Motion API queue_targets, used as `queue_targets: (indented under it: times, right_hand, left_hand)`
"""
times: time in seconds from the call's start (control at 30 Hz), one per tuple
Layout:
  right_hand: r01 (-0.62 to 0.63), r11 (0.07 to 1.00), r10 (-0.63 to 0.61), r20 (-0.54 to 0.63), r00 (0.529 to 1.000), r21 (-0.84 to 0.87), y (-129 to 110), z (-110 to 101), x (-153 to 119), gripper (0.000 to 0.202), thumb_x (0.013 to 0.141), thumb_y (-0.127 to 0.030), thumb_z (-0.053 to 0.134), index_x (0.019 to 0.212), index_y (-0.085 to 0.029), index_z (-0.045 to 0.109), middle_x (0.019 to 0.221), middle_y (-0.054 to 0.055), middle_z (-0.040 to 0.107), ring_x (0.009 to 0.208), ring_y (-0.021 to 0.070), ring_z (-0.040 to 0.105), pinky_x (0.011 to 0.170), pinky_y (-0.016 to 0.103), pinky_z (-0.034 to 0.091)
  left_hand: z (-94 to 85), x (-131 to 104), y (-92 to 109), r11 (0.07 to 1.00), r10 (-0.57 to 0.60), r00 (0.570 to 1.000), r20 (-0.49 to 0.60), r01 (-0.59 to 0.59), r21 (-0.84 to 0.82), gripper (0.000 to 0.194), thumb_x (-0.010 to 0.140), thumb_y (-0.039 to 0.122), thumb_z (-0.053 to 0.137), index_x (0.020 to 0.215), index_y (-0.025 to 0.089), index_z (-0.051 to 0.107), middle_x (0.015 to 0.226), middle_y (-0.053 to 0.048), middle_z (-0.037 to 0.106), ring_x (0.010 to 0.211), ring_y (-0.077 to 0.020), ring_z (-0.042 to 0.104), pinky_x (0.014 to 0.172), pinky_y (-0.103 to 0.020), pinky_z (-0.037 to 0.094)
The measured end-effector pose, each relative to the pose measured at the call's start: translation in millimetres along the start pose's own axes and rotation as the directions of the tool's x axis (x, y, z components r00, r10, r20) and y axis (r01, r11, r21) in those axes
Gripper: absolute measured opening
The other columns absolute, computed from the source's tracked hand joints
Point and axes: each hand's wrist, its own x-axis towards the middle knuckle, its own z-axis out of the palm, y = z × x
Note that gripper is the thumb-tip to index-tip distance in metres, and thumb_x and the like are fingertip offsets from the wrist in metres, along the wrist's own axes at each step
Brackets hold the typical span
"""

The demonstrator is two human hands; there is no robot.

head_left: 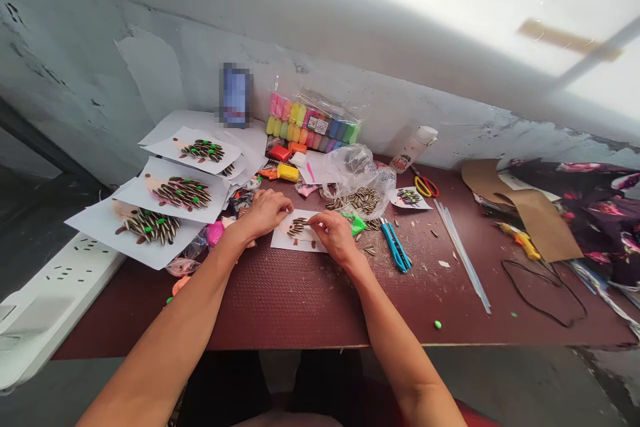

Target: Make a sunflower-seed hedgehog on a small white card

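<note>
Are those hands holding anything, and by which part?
The left hand is at the upper-left edge of the white card. Whether it grips it, or the right hand pinches anything over the card, cannot be told.

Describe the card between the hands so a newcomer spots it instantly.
Find the dark red table, then the left hand and right hand near its middle. The white card lies between them, bearing striped seeds on a pale shape. Unlike the green-dotted stacked cards to its left, it shows no green.
</note>
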Motion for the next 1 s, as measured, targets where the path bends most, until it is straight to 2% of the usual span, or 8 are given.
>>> queue_targets:
  times: [0.47, 0.8, 1.0]
  right_hand:
    - [0.02, 0.997, -0.019, 0.022, 1.0, -0.075, -0.6, 1.5, 1.4, 0.018, 0.095, -0.014, 0.063, 0.094, -0.023, 0.08, 0.084, 0.004, 0.068, 0.081, 0.0177, 0.058, 0.075, 0.026, 0.038]
    - [0.031, 0.993, -0.023, 0.072, 0.997, -0.115, -4.1, 0.3, 2.3, 0.02, 0.099, -0.018, 0.06, 0.095, -0.025, 0.078, 0.084, 0.004, 0.065, 0.085, 0.019, 0.055, 0.076, 0.027, 0.037]
    - [0.047, 0.984, -0.028, 0.113, 0.993, -0.171, -7.7, -0.1, 4.3, 0.023, 0.101, -0.019, 0.057, 0.097, -0.024, 0.079, 0.085, 0.005, 0.065, 0.086, 0.0196, 0.053, 0.075, 0.028, 0.037]
  left_hand:
    - [1.0, 0.2, -0.5, 1.0, -0.004, 1.0, 0.005, 0.004, 0.021, 0.022, 0.088, 0.022, 0.058, 0.096, 0.026, 0.078, 0.094, -0.005, 0.073, 0.099, -0.0259, 0.059, 0.094, -0.043, 0.039]
    - [3.1, -0.6, -4.1, 0.999, 0.037, 0.999, -0.027, -0.037, 0.009, 0.023, 0.088, 0.025, 0.056, 0.094, 0.027, 0.078, 0.093, -0.005, 0.073, 0.098, -0.0257, 0.059, 0.097, -0.044, 0.04]
    - [2.8, -0.2, -2.7, 1.0, 0.014, 1.0, -0.012, -0.014, 0.01, 0.022, 0.088, 0.023, 0.057, 0.095, 0.027, 0.078, 0.094, -0.005, 0.072, 0.099, -0.0266, 0.059, 0.097, -0.044, 0.039]
